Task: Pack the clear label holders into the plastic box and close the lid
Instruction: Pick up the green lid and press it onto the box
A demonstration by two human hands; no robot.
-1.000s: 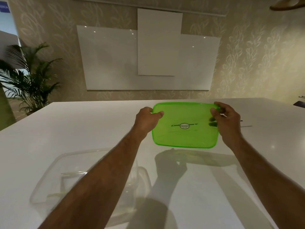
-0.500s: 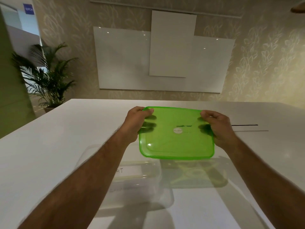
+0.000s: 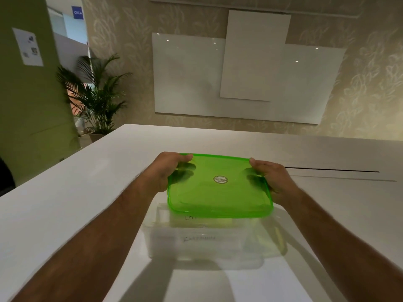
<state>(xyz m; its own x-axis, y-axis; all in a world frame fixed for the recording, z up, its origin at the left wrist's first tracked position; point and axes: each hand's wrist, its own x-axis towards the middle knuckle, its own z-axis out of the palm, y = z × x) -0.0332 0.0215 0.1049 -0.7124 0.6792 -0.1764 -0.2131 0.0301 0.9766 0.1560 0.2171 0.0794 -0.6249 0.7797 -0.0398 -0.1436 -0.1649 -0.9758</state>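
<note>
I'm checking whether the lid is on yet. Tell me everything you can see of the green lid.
The translucent green plastic lid is a rounded rectangle with a raised rim and a small oval sticker at its centre. It is held in the air, tilted slightly toward the camera, above the clear plastic box and not yet seated. The left hand grips its left edge, the right hand its right edge; fingers show through it.

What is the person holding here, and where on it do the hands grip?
The green lid, held above the clear box: left hand on its left edge, right hand on its right edge.
</note>
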